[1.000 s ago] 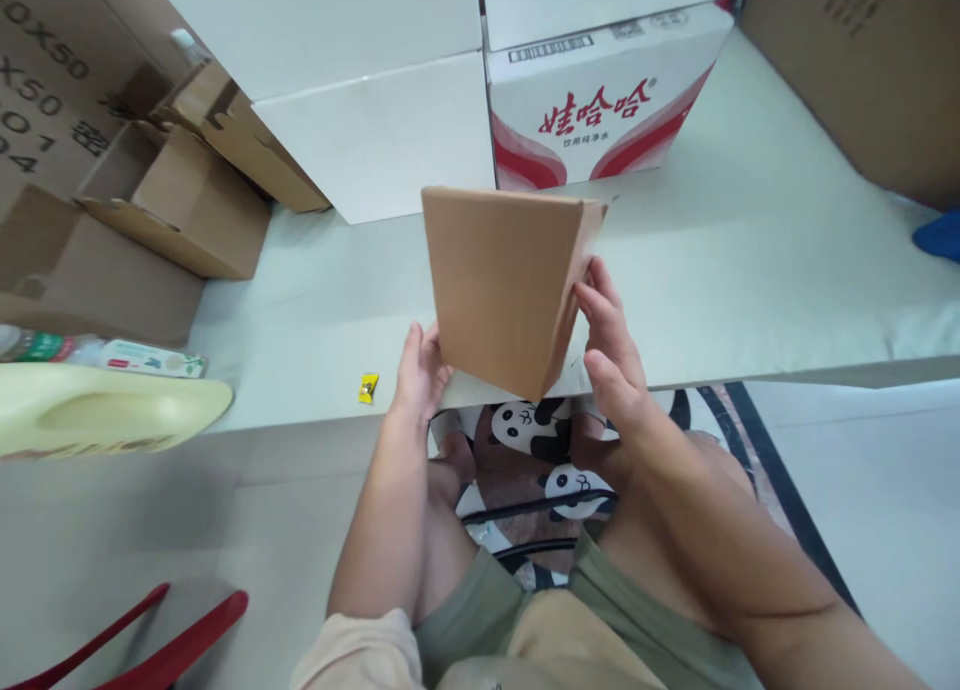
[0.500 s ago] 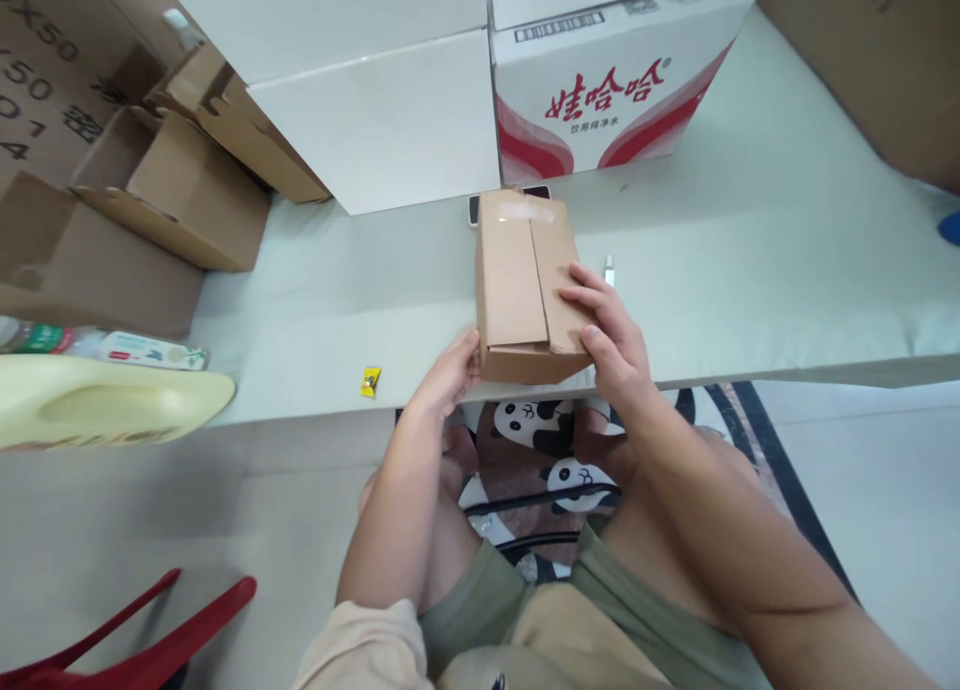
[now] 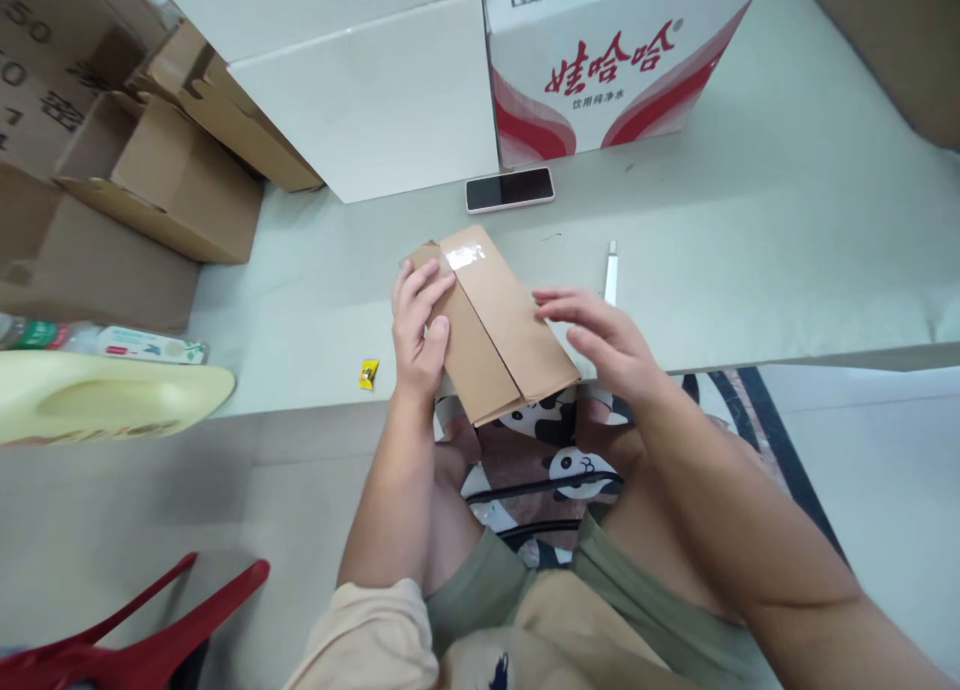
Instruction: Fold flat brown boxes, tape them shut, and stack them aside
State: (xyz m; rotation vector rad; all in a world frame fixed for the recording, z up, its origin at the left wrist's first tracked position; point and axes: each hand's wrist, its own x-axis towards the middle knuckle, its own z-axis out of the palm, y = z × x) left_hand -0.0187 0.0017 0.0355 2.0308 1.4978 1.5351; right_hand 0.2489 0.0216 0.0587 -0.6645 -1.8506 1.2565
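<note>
A small brown cardboard box point(image 3: 499, 315) lies turned at an angle by the table's front edge, its near end jutting past it. Its two top flaps meet along a seam, with clear tape at the far end. My left hand point(image 3: 420, 330) grips the box's left side, fingers and thumb over the top flap. Just off the right side, my right hand point(image 3: 600, 335) is open, its fingers apart. Whether its fingertips touch the box I cannot tell. To the right lies a slim white-and-silver cutter-like tool point(image 3: 611, 273).
A phone point(image 3: 510, 189) lies beyond the box, before a white carton with red lettering point(image 3: 615, 80) and a plain white carton point(image 3: 375, 110). A small yellow packet point(image 3: 368, 374) is at the left. Open brown boxes point(image 3: 187, 180) and a pale yellow bottle point(image 3: 112, 395) stand farther left.
The box has rotated and shifted left and nearer, uncovering the phone. My left hand has gone from its near corner to its upper left side. My right hand has let go of the flap.
</note>
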